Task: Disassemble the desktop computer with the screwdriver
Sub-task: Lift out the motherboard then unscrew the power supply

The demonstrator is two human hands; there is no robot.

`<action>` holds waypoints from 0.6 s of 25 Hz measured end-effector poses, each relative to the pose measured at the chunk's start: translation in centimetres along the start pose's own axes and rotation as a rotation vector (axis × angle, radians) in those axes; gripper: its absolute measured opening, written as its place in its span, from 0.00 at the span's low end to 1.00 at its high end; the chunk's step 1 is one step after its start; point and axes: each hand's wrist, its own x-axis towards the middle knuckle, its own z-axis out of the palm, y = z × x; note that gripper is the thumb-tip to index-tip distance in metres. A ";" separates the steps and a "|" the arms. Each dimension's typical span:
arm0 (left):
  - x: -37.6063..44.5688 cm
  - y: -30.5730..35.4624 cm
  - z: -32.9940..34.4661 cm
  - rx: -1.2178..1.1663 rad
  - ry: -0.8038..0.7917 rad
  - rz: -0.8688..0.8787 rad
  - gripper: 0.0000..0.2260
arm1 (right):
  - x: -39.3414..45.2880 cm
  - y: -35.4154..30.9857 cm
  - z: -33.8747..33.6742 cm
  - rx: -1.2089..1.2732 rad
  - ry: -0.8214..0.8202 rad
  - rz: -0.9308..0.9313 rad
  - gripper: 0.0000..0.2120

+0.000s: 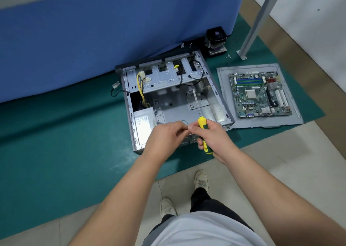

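Note:
An open grey computer case [174,100] lies on the green floor mat [65,143], with its power supply [143,128] at the near left and yellow cables [140,85] at the back left. My right hand [211,137] grips the yellow-and-green screwdriver [202,123], whose long shaft points up over the case interior. My left hand [166,137] hovers over the case's near edge, its fingertips pinched together close to my right thumb; whether something small sits between them I cannot tell. The removed motherboard [259,94] rests on the grey side panel [224,88] to the right.
A blue cloth-covered table [112,30] stands behind the case. A black CPU cooler [215,40] sits at the back right, near a grey metal post [262,17]. Tiny screws [228,56] lie beside the post's foot. My shoes [201,180] stand on the beige tiles.

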 end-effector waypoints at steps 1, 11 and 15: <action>0.9 0.4 0.3 0.009 -0.008 0.000 0.07 | 0.6 -0.4 -0.8 0.006 0.002 0.018 0.04; 15.4 2.1 4.1 0.111 -0.116 0.173 0.12 | 9.2 -7.8 -12.7 -0.128 0.067 0.008 0.05; 25.7 0.1 5.3 0.325 -0.113 0.160 0.21 | 15.0 -12.0 -19.8 -0.290 0.199 -0.047 0.01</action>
